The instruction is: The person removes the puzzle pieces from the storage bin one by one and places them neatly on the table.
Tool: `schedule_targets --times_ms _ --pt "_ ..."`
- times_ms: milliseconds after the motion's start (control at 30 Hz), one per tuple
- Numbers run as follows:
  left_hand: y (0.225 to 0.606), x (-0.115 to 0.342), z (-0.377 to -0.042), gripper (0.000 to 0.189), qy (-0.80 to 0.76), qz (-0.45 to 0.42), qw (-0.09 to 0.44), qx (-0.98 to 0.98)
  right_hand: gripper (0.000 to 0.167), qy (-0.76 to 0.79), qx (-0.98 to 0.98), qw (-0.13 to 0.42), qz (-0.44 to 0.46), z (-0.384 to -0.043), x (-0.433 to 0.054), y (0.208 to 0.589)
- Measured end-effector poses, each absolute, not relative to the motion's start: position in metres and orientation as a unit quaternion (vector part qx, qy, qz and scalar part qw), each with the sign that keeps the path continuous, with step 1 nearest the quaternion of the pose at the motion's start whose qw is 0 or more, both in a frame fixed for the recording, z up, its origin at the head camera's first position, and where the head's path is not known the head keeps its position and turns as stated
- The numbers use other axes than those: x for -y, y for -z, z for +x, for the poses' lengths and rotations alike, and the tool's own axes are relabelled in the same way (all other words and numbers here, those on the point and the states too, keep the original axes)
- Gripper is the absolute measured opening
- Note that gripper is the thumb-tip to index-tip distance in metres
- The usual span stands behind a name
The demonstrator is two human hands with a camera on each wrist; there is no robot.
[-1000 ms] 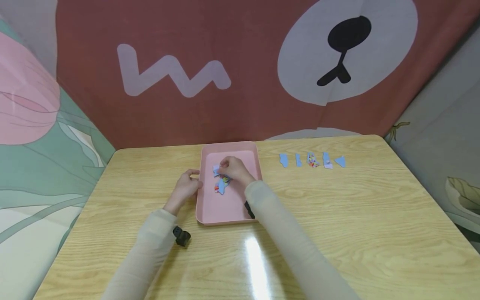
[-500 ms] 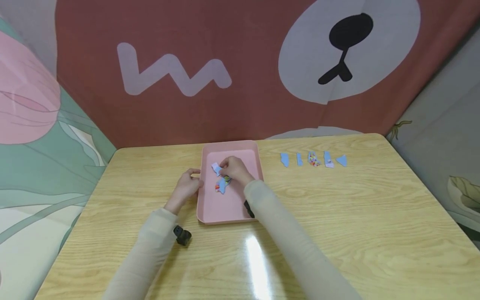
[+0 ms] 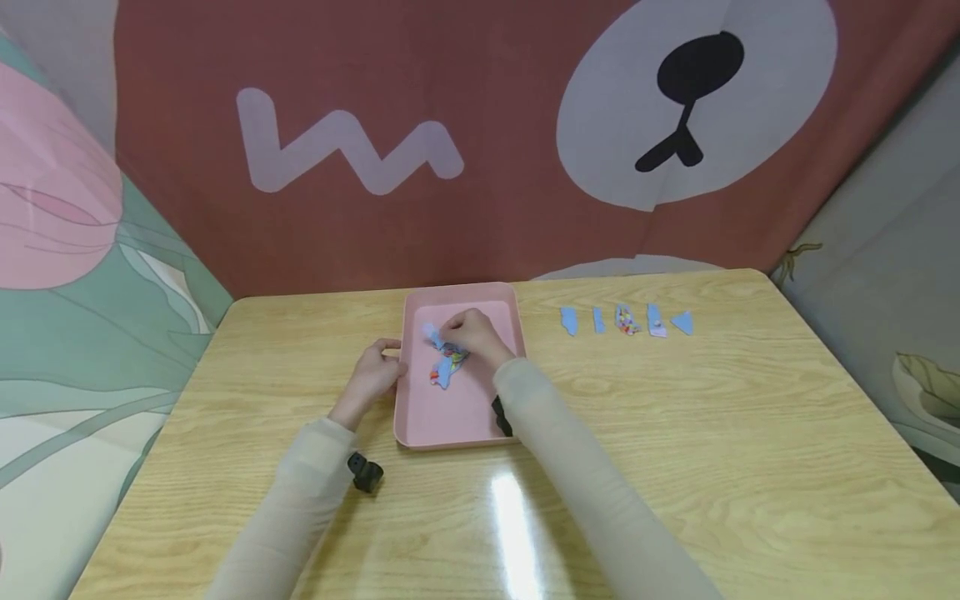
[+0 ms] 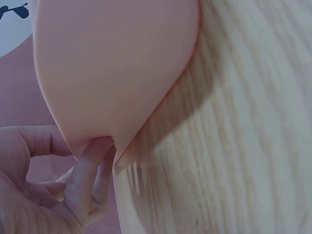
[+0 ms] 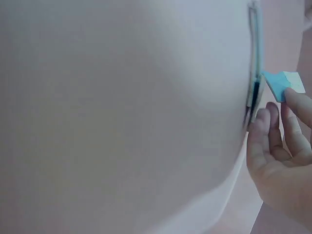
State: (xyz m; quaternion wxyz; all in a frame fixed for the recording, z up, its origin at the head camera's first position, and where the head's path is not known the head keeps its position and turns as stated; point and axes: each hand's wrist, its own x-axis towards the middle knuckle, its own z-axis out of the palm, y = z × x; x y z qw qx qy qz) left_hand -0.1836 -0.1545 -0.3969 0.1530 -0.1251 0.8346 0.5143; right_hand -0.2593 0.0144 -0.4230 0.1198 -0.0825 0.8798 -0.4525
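Observation:
My left hand [image 3: 371, 375] pinches the left rim of a pink tray [image 3: 431, 423], thumb inside and fingers outside in the left wrist view. Over the upper part of the tray, my right hand [image 3: 476, 337] pinches a blue-and-white puzzle piece [image 5: 282, 86] between thumb and fingertips. Just below that hand lies a small heap of puzzle pieces [image 3: 444, 372], mostly blue with some red, yellow and green. The right wrist view shows the stacked pieces [image 5: 254, 68] edge-on, with the other fingers right at them.
To the right of the tray, a row of several puzzle pieces [image 3: 627, 319] lies along the back of the wooden table [image 3: 712, 433]. A red-brown cloth [image 3: 337, 233] with a bear print hangs behind the table's far edge. Black wrist cameras [image 3: 366, 473] sit under the sleeves.
My right hand has shifted slightly right, and the blue-and-white piece in its fingers has turned. The left hand keeps its hold on the tray, which stays in place.

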Motion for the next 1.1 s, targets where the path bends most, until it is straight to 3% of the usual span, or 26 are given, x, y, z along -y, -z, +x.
schedule_targets --times_ms 367,633,1100 --pt "0.399 0.155 -0.183 0.055 -0.519 -0.125 0.155 -0.831 0.027 0.577 -0.799 0.168 -0.015 -0.261 -0.026 0.396" --pt "0.399 0.155 -0.184 0.056 -0.52 -0.122 0.158 -0.831 0.047 0.599 -0.777 0.187 -0.051 -0.262 -0.04 0.372" --pt "0.397 0.154 -0.183 0.056 -0.523 -0.12 0.162 -0.828 0.05 0.593 -0.771 0.221 -0.078 -0.262 -0.099 0.364"
